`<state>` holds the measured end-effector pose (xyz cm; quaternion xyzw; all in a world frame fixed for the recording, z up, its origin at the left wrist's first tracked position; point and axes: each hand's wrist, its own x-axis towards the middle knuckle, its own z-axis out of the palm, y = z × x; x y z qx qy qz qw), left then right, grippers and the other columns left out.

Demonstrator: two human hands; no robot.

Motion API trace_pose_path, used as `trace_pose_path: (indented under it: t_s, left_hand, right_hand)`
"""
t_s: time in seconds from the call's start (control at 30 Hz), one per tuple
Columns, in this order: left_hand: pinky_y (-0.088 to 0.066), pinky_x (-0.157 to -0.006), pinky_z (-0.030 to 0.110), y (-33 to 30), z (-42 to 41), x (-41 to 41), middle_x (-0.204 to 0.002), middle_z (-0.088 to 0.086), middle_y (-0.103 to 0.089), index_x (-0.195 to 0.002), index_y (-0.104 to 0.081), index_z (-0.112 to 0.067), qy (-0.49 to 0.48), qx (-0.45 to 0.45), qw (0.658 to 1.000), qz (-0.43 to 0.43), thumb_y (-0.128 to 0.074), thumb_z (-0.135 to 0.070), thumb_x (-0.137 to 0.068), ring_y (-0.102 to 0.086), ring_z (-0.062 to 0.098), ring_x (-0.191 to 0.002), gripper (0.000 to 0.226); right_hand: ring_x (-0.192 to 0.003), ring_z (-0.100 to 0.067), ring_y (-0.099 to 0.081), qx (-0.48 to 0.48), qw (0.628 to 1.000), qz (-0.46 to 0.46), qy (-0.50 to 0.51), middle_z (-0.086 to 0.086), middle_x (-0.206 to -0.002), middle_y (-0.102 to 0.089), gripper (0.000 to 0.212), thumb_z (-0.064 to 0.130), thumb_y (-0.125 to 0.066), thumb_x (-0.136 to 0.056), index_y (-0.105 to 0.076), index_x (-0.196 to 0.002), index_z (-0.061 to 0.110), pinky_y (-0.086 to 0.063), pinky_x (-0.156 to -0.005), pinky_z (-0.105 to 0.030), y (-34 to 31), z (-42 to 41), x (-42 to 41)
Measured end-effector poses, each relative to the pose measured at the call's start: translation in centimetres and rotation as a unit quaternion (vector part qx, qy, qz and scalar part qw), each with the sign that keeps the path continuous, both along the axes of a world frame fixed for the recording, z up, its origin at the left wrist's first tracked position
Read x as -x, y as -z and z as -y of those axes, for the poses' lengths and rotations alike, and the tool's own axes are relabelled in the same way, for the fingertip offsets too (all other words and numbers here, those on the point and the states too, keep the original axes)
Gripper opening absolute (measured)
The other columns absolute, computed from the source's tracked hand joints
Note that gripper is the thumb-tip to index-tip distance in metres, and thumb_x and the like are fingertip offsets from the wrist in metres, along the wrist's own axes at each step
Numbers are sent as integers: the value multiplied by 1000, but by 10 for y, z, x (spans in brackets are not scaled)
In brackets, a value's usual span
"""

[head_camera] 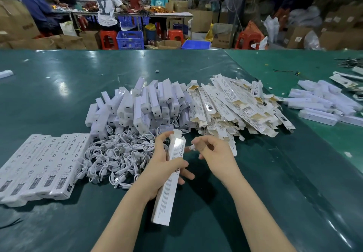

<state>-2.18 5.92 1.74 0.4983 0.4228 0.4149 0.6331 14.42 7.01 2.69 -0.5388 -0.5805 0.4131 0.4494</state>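
Both hands hover above the green surface (265,202): the left hand (164,166) grips a long white carton (167,198) around its middle, open flap end tilted up, while the right hand (215,153) pinches a small white piece (193,147) just beside that open end, near the cable heap (117,153).

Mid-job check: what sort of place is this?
Probably a packing workshop: a green table heaped with flat cartons, white units and cables, the left hand gripping one carton, and other workers among cardboard boxes behind.
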Motion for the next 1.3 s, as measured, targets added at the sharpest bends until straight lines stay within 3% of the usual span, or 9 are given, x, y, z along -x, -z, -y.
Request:
trace_pose_path:
  t_s: [0.17, 0.3, 0.43, 0.63, 0.8, 0.9, 1.03, 1.17, 1.3]
  left_hand:
    - [-50, -47, 26, -1, 2, -3, -126, 8, -59, -121, -35, -51, 0, -1, 1000, 5, -65, 3, -80, -71, 34, -66, 74]
    - [-49, -48, 26, -1, 3, -5, -124, 16, -54, -123, -34, -50, -7, -4, 1000, -9, -67, -2, -76, -71, 33, -66, 74]
    - [-49, -48, 26, 0, 2, -3, -124, 17, -56, -125, -34, -47, -5, -8, 1000, -17, -61, 9, -85, -70, 30, -64, 74]
    - [-48, -47, 25, -2, 3, -2, -114, 30, -58, -127, -34, -46, -9, -11, 1000, -12, -62, 8, -83, -68, 27, -58, 76]
    - [-47, -47, 27, -2, 3, -4, -123, 15, -64, -120, -40, -50, -3, -3, 999, 40, -66, -4, -69, -68, 30, -63, 74]
    - [-47, -47, 27, 0, 2, -5, -123, -1, -68, -122, -36, -47, 14, -7, 999, 48, -66, -5, -70, -68, 29, -63, 73]
    - [-46, -47, 26, 0, 4, -5, -120, -5, -69, -128, -31, -41, 72, 3, 997, 1, -64, -4, -72, -65, 27, -60, 75]
    - [-49, -50, 26, 1, 7, -7, -117, -4, -70, -122, -33, -52, 158, 9, 987, -27, -63, -2, -77, -66, 28, -62, 73]
    - [-51, -51, 26, 1, 9, -6, -103, -10, -71, -128, -26, -49, 182, 15, 982, -49, -64, -2, -79, -68, 30, -68, 78]
  right_hand:
    - [-56, 5, -54, 27, 995, -91, 42, 20, -64, -64, 27, 52, -60, -79, -69, -84, 27, -46, -61, -12, 4, -2, 2]
    - [-68, 12, -59, 13, 995, -83, 54, 30, -75, -67, 20, 46, -61, -88, -68, -83, 29, -46, -59, -9, 5, 0, 10]
    - [-76, 15, -59, 39, 993, -96, 52, 29, -81, -69, 19, 45, -59, -89, -68, -85, 30, -44, -65, -21, 6, 1, 10]
    - [-72, 9, -61, 36, 996, -79, 28, 21, -83, -72, 33, 54, -56, -84, -71, -90, 25, -45, -55, -12, 6, 3, 10]
    - [-59, 7, -54, 47, 990, -127, 45, 11, -78, -70, 31, 41, -63, -89, -75, -94, 13, -45, -56, -11, 9, -2, 7]
    - [-53, 4, -50, 26, 978, -171, 120, 14, -73, -70, 29, 47, -68, -80, -73, -93, 23, -45, -55, -10, 4, -5, 2]
    - [-53, 2, -48, -30, 961, -203, 187, 14, -67, -64, 27, 53, -70, -71, -72, -84, 29, -45, -55, -11, -5, -5, -11]
    - [-72, 0, -63, -50, 979, -146, 131, 12, -80, -72, 26, 51, -74, -65, -69, -80, 30, -47, -64, -11, -9, -2, -10]
    - [-68, -3, -55, -36, 995, -67, 60, 7, -79, -70, 10, 45, -76, -70, -72, -71, 36, -47, -64, -13, -9, 0, -7]
